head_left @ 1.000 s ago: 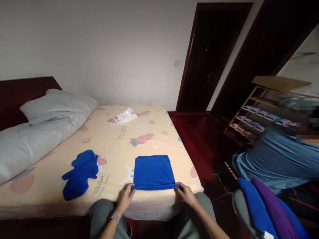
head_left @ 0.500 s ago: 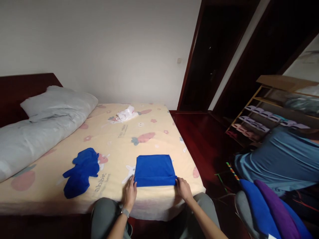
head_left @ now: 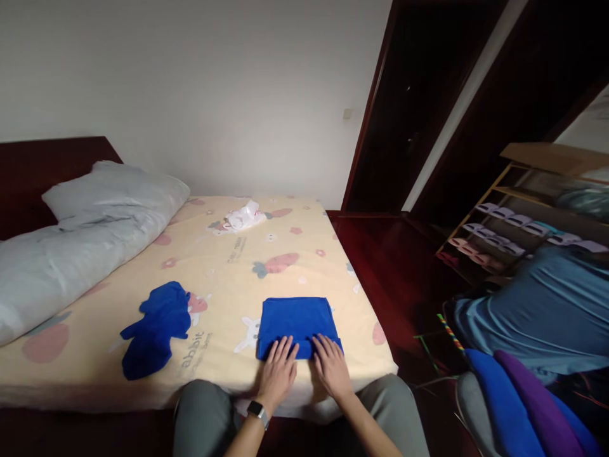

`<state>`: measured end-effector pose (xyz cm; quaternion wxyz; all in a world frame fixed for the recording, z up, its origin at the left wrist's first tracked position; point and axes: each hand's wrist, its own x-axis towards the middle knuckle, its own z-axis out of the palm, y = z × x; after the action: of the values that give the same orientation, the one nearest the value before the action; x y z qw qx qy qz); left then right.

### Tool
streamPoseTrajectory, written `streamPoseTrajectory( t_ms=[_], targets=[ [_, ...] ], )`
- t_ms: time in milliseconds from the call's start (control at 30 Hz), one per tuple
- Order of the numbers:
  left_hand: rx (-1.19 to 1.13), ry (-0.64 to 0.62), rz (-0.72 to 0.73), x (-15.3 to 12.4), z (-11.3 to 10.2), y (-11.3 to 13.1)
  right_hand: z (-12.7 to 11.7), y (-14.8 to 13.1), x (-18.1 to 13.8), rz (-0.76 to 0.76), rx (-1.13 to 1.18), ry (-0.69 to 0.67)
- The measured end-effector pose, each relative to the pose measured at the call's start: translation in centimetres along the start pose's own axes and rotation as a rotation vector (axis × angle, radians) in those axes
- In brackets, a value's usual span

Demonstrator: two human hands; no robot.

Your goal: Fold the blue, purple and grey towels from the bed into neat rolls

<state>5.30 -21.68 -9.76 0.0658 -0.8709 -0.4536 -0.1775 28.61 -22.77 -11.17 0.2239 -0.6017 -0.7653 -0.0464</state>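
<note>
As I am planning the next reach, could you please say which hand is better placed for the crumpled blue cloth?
Probably the left hand: it is nearer the crumpled blue cloth, which lies to its left. The right hand is farther off; both rest on the folded blue cloth.

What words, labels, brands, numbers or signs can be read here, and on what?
"abbit": on the bed sheet, between the crumpled blue cloth and the folded blue cloth; any first letter is unclear.
Smaller line beside it: too blurred to read.
Lettering farther back on the sheet: too blurred.
Crumpled white bag: any print too small.
</note>
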Motion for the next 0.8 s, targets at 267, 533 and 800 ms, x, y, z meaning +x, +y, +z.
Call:
streamPoseTrajectory(
  t_ms=[267, 533, 800],
  targets=[
    [-0.002, -0.088, -0.023, -0.5, 0.8, -2.2, 1.2, 2.1, -0.9, -0.167, -0.032, -0.084],
    [0.062, -0.048, -0.085, -2.7, 0.1, -4.4, 0.5, 5.3, -2.0, -0.136, -0.065, -0.037],
    [0.032, -0.053, 0.024, -0.3, -0.1, -1.3, 0.6, -1.8, 0.2, -0.206, 0.003, -0.063]
  ],
)
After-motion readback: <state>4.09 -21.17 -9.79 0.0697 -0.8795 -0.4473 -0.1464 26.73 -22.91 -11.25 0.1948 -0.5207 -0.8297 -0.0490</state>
